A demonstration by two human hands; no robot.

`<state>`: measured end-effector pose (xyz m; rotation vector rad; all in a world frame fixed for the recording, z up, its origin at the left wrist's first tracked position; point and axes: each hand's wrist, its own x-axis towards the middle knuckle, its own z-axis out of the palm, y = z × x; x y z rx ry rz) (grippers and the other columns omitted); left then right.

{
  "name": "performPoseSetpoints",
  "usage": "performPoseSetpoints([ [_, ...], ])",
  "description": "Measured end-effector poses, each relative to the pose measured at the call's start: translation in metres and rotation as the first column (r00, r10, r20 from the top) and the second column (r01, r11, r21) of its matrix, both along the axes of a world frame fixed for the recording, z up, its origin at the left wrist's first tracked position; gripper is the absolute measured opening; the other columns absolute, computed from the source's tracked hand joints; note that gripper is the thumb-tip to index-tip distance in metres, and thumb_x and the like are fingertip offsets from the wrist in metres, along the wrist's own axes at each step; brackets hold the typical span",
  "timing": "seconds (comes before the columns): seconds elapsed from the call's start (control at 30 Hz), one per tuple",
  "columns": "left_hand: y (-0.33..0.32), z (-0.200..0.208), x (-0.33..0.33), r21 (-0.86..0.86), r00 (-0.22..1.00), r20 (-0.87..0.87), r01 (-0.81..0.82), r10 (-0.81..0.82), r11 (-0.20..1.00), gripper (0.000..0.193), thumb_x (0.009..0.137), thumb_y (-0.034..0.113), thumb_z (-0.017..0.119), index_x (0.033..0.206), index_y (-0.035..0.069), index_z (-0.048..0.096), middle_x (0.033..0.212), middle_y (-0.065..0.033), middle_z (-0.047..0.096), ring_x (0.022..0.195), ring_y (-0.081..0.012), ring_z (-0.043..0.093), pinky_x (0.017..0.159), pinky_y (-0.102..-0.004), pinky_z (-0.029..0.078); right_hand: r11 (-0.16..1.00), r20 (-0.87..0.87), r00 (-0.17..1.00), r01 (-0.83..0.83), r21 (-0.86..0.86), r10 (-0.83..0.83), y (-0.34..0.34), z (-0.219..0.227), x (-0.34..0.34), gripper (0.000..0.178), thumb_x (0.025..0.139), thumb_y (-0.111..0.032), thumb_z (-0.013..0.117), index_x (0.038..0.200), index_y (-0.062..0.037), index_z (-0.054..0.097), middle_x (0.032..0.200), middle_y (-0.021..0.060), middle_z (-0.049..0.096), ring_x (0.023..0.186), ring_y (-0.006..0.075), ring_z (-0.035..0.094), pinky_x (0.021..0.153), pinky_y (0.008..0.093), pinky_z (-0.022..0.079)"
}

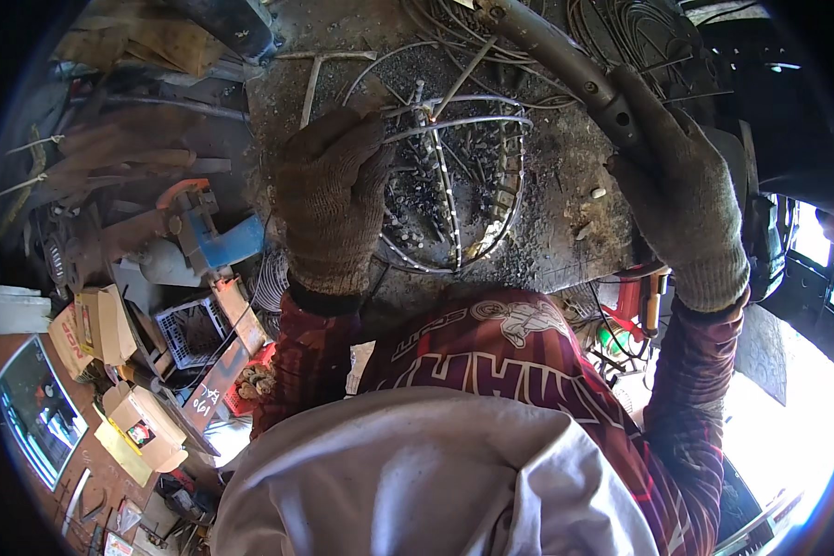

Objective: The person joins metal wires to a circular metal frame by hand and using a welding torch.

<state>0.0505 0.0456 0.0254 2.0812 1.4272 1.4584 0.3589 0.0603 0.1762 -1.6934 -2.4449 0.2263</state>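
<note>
Both of my hands wear dirty grey-brown knit gloves. My left hand (329,199) is at the left side of a basket-like metal frame (453,222), its fingers curled in where the rods run to it; the fingertips are partly hidden. Curved rods and short crosspieces make up the frame, which rests on the worktable (565,236). My right hand (678,190) is closed around the near end of a dark metal tube (551,51) with holes in it. That tube slants away toward the top of the view. A thin straight rod (465,74) leans at the frame's top.
Coiled wire (612,32) lies at the table's far right. A T-shaped metal bar (313,88) rests at the far left, and dark grit covers the tabletop. To my left stand a blue metal piece (222,239), a plastic crate (193,332) and open cardboard boxes (145,426).
</note>
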Motion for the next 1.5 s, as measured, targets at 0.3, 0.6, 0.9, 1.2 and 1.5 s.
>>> performPoseSetpoints([
  [0.3,0.001,0.005,0.002,-0.017,0.999,0.045,0.022,-0.021,1.000,0.029,0.085,-0.005,0.080,0.112,0.006,0.077,0.116,-0.0135,0.071,0.104,-0.0248,0.071,0.087,-0.0337,0.058,1.000,-0.040,0.999,-0.015,0.024,0.016,-0.001,-0.002,0.002,0.071,0.086,-0.010,0.073,0.153,-0.0208,0.053,0.124,0.0184,0.069,0.110,0.0415,0.069,0.091,0.0477,0.057],
  [0.6,0.001,0.007,0.003,-0.016,0.999,0.044,0.017,-0.017,1.000,0.025,0.085,-0.005,0.080,0.108,0.004,0.078,0.114,-0.0136,0.071,0.102,-0.0250,0.071,0.086,-0.0335,0.059,0.999,-0.053,0.998,-0.015,0.043,0.018,-0.001,-0.003,0.000,0.072,0.086,-0.009,0.072,0.154,-0.0206,0.052,0.119,0.0175,0.070,0.103,0.0407,0.069,0.088,0.0472,0.057],
  [0.9,0.002,0.002,0.004,-0.022,0.993,0.111,0.042,-0.039,0.999,0.025,0.085,-0.004,0.081,0.109,0.003,0.077,0.114,-0.0143,0.071,0.101,-0.0246,0.072,0.086,-0.0334,0.059,0.999,-0.057,0.998,-0.014,0.039,0.016,-0.002,-0.003,-0.001,0.073,0.086,-0.008,0.072,0.154,-0.0208,0.051,0.117,0.0179,0.070,0.102,0.0401,0.069,0.086,0.0475,0.057],
  [1.2,-0.001,0.003,0.002,-0.045,0.997,0.077,0.021,-0.017,0.999,0.026,0.086,-0.005,0.080,0.111,0.004,0.078,0.117,-0.0139,0.070,0.103,-0.0238,0.071,0.087,-0.0330,0.059,0.998,-0.077,0.997,-0.010,0.058,0.015,-0.003,-0.005,0.001,0.072,0.086,-0.009,0.072,0.153,-0.0205,0.052,0.113,0.0175,0.072,0.100,0.0391,0.070,0.085,0.0462,0.058],
  [1.5,-0.002,0.005,0.003,-0.097,0.999,0.045,-0.018,0.022,0.995,0.026,0.087,-0.005,0.080,0.111,0.005,0.078,0.120,-0.0138,0.070,0.106,-0.0239,0.071,0.090,-0.0336,0.059,1.000,-0.066,0.998,0.022,-0.011,-0.023,-0.004,-0.001,0.000,0.070,0.086,-0.011,0.074,0.152,-0.0194,0.053,0.108,0.0176,0.072,0.091,0.0380,0.071,0.080,0.0453,0.058],
])
